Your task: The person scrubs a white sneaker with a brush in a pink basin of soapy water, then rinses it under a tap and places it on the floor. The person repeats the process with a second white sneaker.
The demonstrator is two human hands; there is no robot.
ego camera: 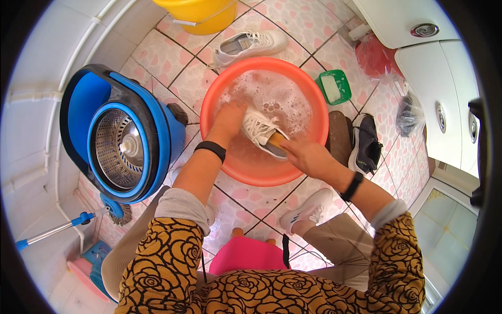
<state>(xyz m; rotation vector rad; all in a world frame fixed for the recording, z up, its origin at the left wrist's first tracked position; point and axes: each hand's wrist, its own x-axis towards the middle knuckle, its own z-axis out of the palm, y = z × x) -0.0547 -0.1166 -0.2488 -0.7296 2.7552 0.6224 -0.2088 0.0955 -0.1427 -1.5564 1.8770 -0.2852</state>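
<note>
A white lace-up sneaker (pixel 259 127) is held over the orange plastic basin (pixel 264 179), its toe pointing up and left. My left hand (pixel 230 117) grips the sneaker at the toe end, the fingers partly in the suds. With my right hand (pixel 310 156) I hold a yellow-brown wooden-looking handle (pixel 277 142), perhaps a brush's, at the shoe's opening; its far end is hidden inside the shoe. Cloudy brownish water with white foam (pixel 270 88) fills part of the basin. A second white sneaker (pixel 251 45) lies on its side beyond the basin's rim.
A blue spin-mop bucket (pixel 166 137) stands left, with a mop (pixel 78 219) below it. At the back is a yellow bucket (pixel 208 17). Right of the basin are a green container (pixel 334 87), brown footwear (pixel 339 135), a dark shoe (pixel 366 145) and white cabinets (pixel 431 90).
</note>
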